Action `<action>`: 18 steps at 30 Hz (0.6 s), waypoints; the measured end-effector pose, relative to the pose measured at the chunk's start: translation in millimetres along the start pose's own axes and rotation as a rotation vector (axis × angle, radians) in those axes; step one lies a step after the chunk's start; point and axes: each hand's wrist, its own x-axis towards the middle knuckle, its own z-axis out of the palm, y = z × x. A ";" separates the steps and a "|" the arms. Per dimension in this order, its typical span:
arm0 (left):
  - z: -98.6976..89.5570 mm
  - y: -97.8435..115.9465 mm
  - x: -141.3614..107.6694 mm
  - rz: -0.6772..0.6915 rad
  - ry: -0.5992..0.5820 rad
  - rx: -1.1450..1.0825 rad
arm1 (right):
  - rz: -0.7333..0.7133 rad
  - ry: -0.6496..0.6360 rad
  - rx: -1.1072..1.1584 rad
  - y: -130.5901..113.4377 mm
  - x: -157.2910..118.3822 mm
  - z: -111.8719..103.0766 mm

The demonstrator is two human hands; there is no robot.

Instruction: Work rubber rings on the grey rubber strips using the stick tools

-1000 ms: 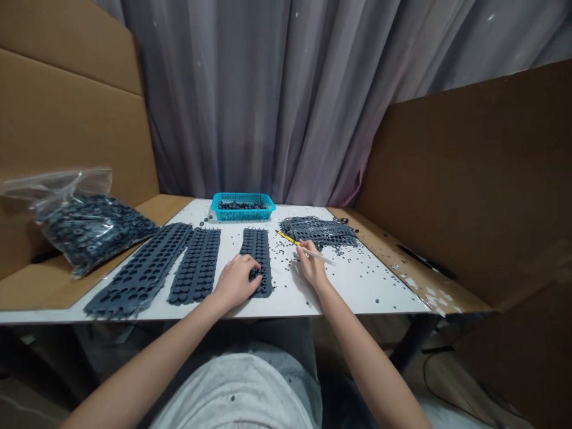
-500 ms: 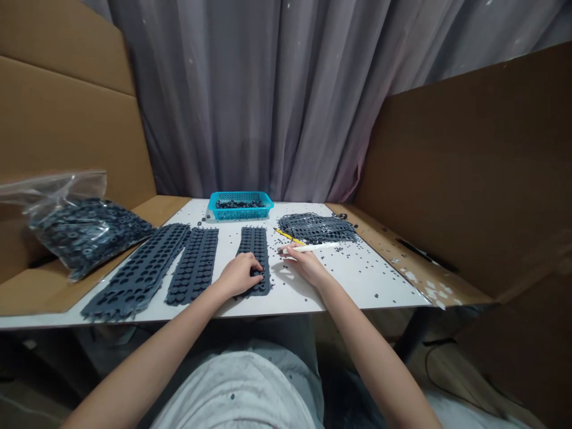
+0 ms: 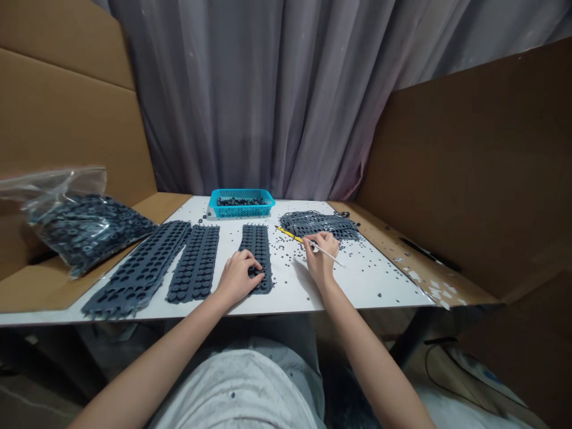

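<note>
My left hand [image 3: 240, 275] lies on the near part of a narrow dark rubber sheet [image 3: 257, 238] covered in rows of round washer-like pieces. Its thumb and index finger are curled together at the sheet's right side, with the spot between them partly hidden. To the right, my right hand [image 3: 320, 255] is raised above the table and pinches a slim white pen-like tool [image 3: 330, 256], which slants down to the right. Just beyond that hand are a yellow stick [image 3: 288, 233] and a pile of perforated dark sheets [image 3: 319, 224].
On the left lie a similar sheet [image 3: 195, 262] and stacked sheets with holes [image 3: 143, 268]. A clear bag of dark rings [image 3: 96, 229] rests beside them. A blue basket [image 3: 241, 211] holds small dark pieces at the back. Dark bits litter the white table [image 3: 286, 304]; cardboard walls [image 3: 473, 167] flank it.
My right hand has moved right and away from the sheet, turning the white tool so it slants. My left hand stays on the sheet in nearly the same place.
</note>
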 end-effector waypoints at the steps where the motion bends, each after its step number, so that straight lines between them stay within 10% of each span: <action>1: 0.1 -0.3 0.1 0.002 -0.005 0.002 | -0.042 -0.067 0.038 0.8 -0.1 1.7; 9: 3.3 -2.0 1.5 0.040 -0.041 -0.013 | -0.019 -0.800 0.350 -5.8 -16.3 19.0; 18: 5.4 -5.2 2.8 0.031 -0.041 -0.047 | 0.031 -0.908 0.411 -9.8 -21.7 16.6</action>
